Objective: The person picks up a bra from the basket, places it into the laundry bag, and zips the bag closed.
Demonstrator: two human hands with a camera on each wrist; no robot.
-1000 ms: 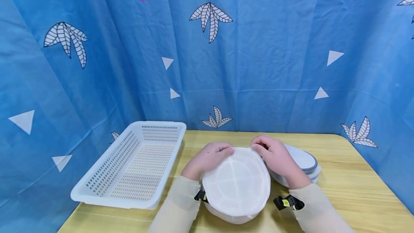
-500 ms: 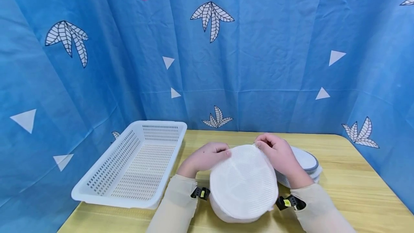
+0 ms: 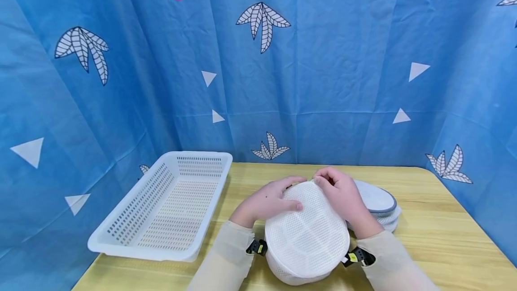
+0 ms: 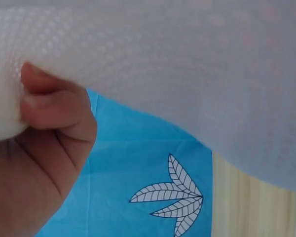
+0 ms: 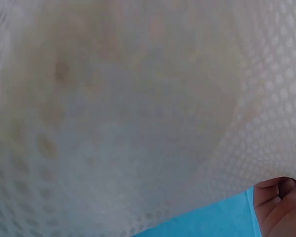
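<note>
A round white mesh laundry bag (image 3: 308, 232) is held tilted above the table, its flat face toward the head camera. My left hand (image 3: 272, 199) grips its upper left edge, thumb lying over the mesh face. At the top edge my right hand (image 3: 341, 192) pinches the rim with thumb and forefinger; whatever small part lies between those fingertips is hidden. White mesh (image 4: 153, 74) fills much of the left wrist view, and curled fingers (image 4: 56, 111) hold its edge there. In the right wrist view the mesh (image 5: 281, 94) covers nearly everything.
A white perforated plastic basket (image 3: 177, 210) stands at the left of the wooden table (image 3: 436, 237). Behind my right hand sits another mesh bag (image 3: 375, 199) with a grey rim. A blue patterned curtain (image 3: 335, 80) encloses the back and sides.
The laundry bag has shifted rightward and turned in my hands. My left hand has moved right along its edge, its thumb now further over the face. My right hand stays at the top rim.
</note>
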